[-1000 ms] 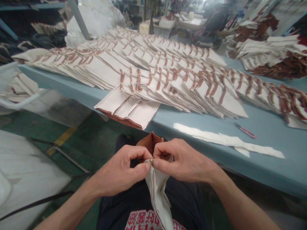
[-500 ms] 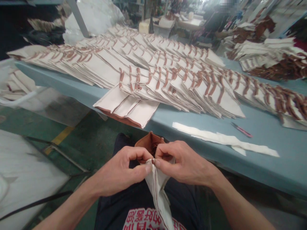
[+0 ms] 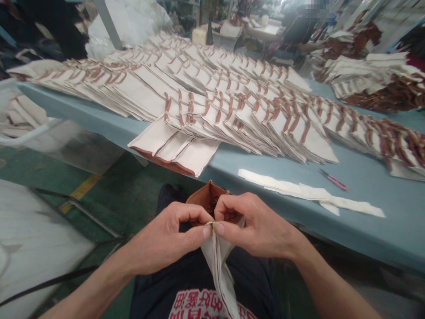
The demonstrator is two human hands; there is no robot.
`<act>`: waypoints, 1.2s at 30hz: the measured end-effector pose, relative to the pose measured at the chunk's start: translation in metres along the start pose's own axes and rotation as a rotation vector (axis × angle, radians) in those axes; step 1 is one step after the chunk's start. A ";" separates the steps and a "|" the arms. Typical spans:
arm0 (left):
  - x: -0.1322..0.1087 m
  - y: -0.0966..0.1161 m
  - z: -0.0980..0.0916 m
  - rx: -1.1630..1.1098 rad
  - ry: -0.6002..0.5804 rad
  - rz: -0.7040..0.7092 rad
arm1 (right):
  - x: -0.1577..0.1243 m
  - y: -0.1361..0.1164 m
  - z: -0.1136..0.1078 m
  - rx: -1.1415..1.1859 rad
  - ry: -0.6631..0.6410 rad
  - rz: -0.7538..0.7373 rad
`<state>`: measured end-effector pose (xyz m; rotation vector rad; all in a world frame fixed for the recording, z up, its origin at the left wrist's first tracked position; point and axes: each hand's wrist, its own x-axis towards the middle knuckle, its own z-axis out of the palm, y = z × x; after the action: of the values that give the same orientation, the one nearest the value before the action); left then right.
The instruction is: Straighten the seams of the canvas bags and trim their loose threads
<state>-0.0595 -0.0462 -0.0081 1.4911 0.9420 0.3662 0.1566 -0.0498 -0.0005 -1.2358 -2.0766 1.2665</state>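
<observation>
Blue covers the table (image 3: 378, 190) in front of you, and its breadth carries overlapping rows of cream bags (image 3: 252, 117) that run from the far left corner towards the right edge, probably staggered so each brown rim stays visible and within easy reach. One flat bag (image 3: 179, 150) juts over the near edge, partly under the closest row, whose weight may help hold it there. Your working bag (image 3: 215, 257) is off the tabletop, just beyond that near edge and above your lap (image 3: 254, 279), its brown mouth pointing towards the table and its cream length hanging down towards you. Your left hand (image 3: 175, 235) and right hand (image 3: 249, 226) each pinch its cream cloth between thumb and finger, the thumbs side by side at the top of the seam, likely to steady that short stretch from both sides. Near the front edge, right of centre, white strips (image 3: 299, 192) lie along the tabletop, with a small pink-handled cutter (image 3: 335, 180) just behind them, apparently kept clear of the bags. Compared with a second ago, your pinch is nearly unchanged; strips and cutter appear slightly further left, likely because your head turned.
</observation>
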 end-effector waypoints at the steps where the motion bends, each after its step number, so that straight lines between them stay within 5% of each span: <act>1: 0.001 0.002 0.000 0.014 -0.003 -0.003 | 0.000 -0.002 -0.002 -0.020 -0.001 0.012; 12: 0.017 0.017 0.003 0.272 -0.001 -0.006 | 0.007 -0.021 -0.021 -0.188 -0.125 0.263; 16: 0.022 0.020 0.005 0.449 0.131 0.094 | 0.009 -0.019 -0.027 -0.172 -0.138 0.240; 21: 0.023 0.025 0.005 0.481 0.403 0.153 | 0.010 -0.011 -0.028 0.149 -0.034 0.208; 27: 0.011 0.028 -0.007 0.199 0.278 0.062 | 0.015 -0.017 -0.013 0.340 0.071 0.148; 36: -0.006 0.026 -0.022 0.259 0.241 0.068 | 0.014 -0.026 0.019 0.197 0.279 0.057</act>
<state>-0.0700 -0.0331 0.0221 1.7452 1.1654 0.4966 0.1237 -0.0526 0.0110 -1.3064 -1.6905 1.2122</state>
